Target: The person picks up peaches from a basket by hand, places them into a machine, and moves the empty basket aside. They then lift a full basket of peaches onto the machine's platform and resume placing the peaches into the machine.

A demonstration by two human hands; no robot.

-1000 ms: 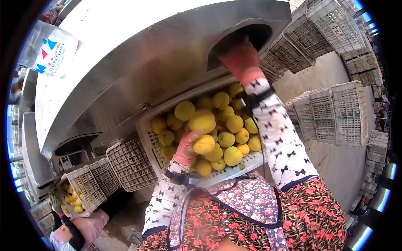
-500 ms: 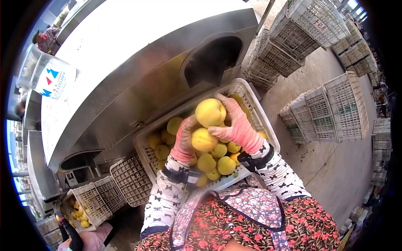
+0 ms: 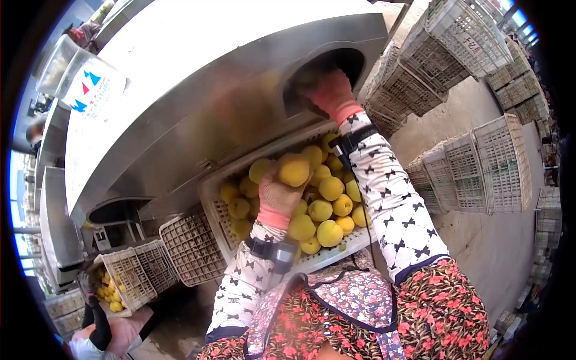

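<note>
Our left hand (image 3: 277, 201), gloved, closes around a yellow fruit (image 3: 293, 170) just above the white crate (image 3: 211, 193) of fruit. Our right hand (image 3: 327, 93) reaches into the steel machine's round opening (image 3: 351, 60); we cannot tell its grip there.

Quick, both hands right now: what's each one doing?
Left hand: closed on a yellow fruit above the crate.
Right hand: reaching into the machine opening; grip cannot be told.

left hand (image 3: 277, 198) gripping peach (image 3: 293, 170), crate (image 3: 211, 193)
</note>
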